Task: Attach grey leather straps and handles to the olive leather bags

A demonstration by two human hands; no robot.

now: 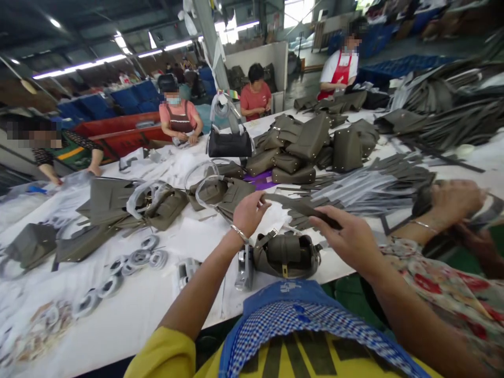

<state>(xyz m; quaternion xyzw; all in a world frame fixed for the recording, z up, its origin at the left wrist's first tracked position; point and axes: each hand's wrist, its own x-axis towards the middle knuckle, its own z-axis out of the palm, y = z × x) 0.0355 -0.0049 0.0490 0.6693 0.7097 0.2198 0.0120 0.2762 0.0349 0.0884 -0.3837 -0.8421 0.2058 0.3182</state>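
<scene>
A dark olive strap (289, 202) stretches between my two hands, above the table. My left hand (249, 212) pinches its left end between thumb and fingers. Around its right end the fingers of my right hand (346, 236) are closed. Just below the strap, near the table's front edge, lies a small olive handbag (286, 254) with a gold-coloured clasp at its front and a buckled strap on top. A plastic-wrapped metallic item (244, 266) stands left of the bag, close to my left wrist.
Olive bags (299, 139) are piled mid-table, with loose straps (366, 184) to their right. More bags (114, 205) and tape-like rolls (137, 258) lie left. A black bag (229, 143) hangs ahead. A co-worker's hand (457, 202) is at my right; other people work across the table.
</scene>
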